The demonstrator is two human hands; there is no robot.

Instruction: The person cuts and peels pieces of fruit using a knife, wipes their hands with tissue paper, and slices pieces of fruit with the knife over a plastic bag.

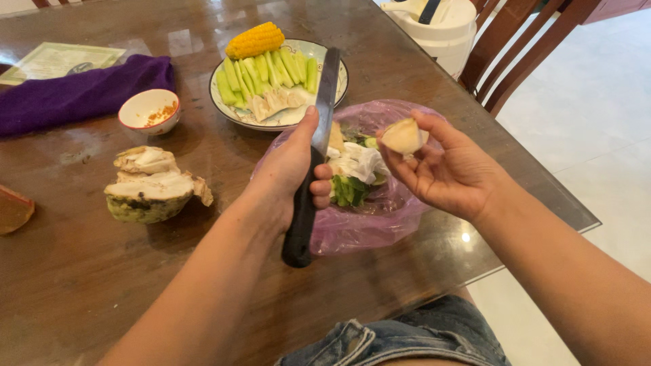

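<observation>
— The counter [102, 285] looks like dark wood under a glossy, reflective top. And the knife [319, 135]?
— Dull grey metal blade, matt black handle. The bag [380, 217] is thin, shiny purple plastic; the cloth [74, 95] soft and matt; the plate [227, 108] glazed ceramic.
</observation>
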